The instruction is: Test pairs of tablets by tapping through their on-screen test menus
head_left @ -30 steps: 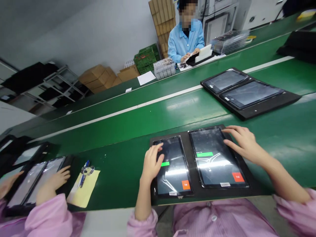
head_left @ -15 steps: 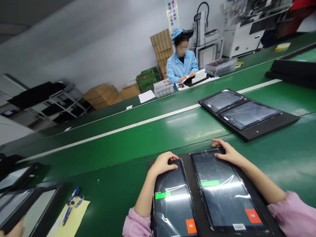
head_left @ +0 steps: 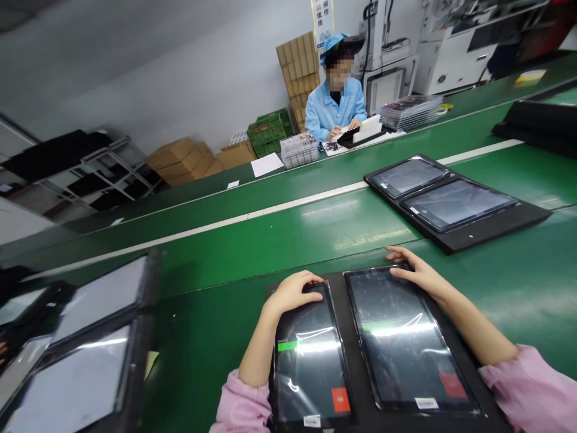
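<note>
My left hand (head_left: 295, 293) rests over the top edge of a tablet (head_left: 311, 373), thumb lying on its screen and fingers loosely curved apart from the thumb. My right hand (head_left: 417, 272) is at the top right corner of a second tablet (head_left: 410, 355), thumb on the corner and fingers spread beyond the edge. Both tablets lie side by side on a black foam tray (head_left: 339, 300). Each screen is dark with a green bar and a red box near the bottom; white labels sit on the lower edges. The undersides are hidden.
Another foam tray with two tablets (head_left: 460, 204) lies ahead right on the green bench (head_left: 252, 252). At left, a blurred tray of tablets (head_left: 85, 379) partly covers yellow paper (head_left: 152, 362). Across the bench a person in blue (head_left: 336, 108) works beside a clear parts box (head_left: 300, 150).
A black tray with two tablets has come in at the left, over the yellow paper and pens. The right tablet's green bar and red box look dimmer. My hands stay at the tablets' top edges.
</note>
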Motion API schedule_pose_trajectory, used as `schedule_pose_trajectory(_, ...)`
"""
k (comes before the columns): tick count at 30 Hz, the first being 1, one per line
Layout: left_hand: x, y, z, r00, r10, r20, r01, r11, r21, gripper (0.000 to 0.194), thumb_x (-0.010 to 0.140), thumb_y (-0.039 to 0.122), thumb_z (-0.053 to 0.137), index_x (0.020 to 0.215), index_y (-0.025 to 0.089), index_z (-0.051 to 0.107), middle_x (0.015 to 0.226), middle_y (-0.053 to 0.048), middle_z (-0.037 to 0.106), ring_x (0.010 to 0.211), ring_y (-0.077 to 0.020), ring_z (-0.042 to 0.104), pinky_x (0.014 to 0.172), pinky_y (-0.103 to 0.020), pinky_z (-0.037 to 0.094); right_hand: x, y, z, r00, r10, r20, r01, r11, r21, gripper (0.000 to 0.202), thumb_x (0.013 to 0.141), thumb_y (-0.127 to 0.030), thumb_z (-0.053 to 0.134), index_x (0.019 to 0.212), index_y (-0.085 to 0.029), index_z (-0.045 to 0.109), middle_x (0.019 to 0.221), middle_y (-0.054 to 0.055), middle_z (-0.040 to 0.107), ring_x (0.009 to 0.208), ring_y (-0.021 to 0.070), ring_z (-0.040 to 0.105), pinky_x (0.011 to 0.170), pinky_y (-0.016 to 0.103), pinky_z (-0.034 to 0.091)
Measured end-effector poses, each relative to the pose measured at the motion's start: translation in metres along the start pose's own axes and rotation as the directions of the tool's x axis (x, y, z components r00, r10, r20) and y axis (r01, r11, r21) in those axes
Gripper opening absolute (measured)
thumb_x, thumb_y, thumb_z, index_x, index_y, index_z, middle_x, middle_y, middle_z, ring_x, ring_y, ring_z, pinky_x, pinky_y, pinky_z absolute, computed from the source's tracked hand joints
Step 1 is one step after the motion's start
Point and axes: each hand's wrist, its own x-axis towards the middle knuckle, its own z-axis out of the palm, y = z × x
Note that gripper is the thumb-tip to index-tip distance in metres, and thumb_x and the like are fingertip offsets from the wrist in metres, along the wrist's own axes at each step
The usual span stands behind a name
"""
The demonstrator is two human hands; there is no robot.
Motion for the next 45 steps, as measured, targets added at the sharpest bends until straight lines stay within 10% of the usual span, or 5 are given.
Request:
schedule_pose_trajectory(9,0.005,0.013,0.008,0.992,-0.105,-0.074,0.115,0.982,0.15,0.032,0.095,0.024,0.057,0.12,0.026,0.076,0.127,-0.004,0.075,0.119,-0.024,0.069,0.101,-0.033,0.053,0.008,0.005,0.004,0.998,-0.032,-0.052,0.032,0.999,-0.003,0.064,0.077,-0.065,0.07,0.124,-0.023,0.063,0.111,0.01,0.069,0.109,0.0321,0.064,0.104,0.051,0.05)
schedule_pose_trajectory(28,0.032,0.021,-0.027,0.976,0.004,0.217,-0.084,0.93,0.358,0.047,0.093,0.022,0.039,0.129,0.027,0.07,0.122,-0.005,0.071,0.11,-0.0208,0.067,0.098,-0.028,0.051,0.025,0.005,0.008,0.973,-0.087,-0.214,0.067,0.993,-0.099,0.033,0.078,-0.03,0.068,0.109,-0.02,0.065,0.108,0.009,0.067,0.103,0.0274,0.063,0.102,0.046,0.051)
schedule_pose_trajectory(40,0.06,0.02,-0.011,0.995,0.057,0.086,-0.079,0.961,0.266,0.053,0.102,0.039,0.019,0.083,0.021,0.065,0.094,-0.004,0.066,0.089,-0.0193,0.062,0.092,-0.032,0.051,0.019,-0.01,0.015,0.958,-0.103,-0.267,0.039,0.971,-0.235,0.017,0.09,-0.026,0.054,0.105,-0.022,0.062,0.101,0.007,0.067,0.095,0.0252,0.064,0.095,0.042,0.053)
schedule_pose_trajectory(45,0.057,0.02,-0.011,0.993,0.074,0.087,-0.094,0.962,0.258,0.05,0.103,0.039,0.017,0.078,0.022,0.056,0.086,-0.001,0.065,0.086,-0.0176,0.06,0.117,-0.041,0.035,0.01,-0.02,0.015,0.947,-0.044,-0.318,-0.09,0.915,-0.394,0.017,0.097,-0.034,0.053,0.104,-0.022,0.063,0.11,0.014,0.063,0.11,0.0363,0.055,0.097,0.056,0.047)
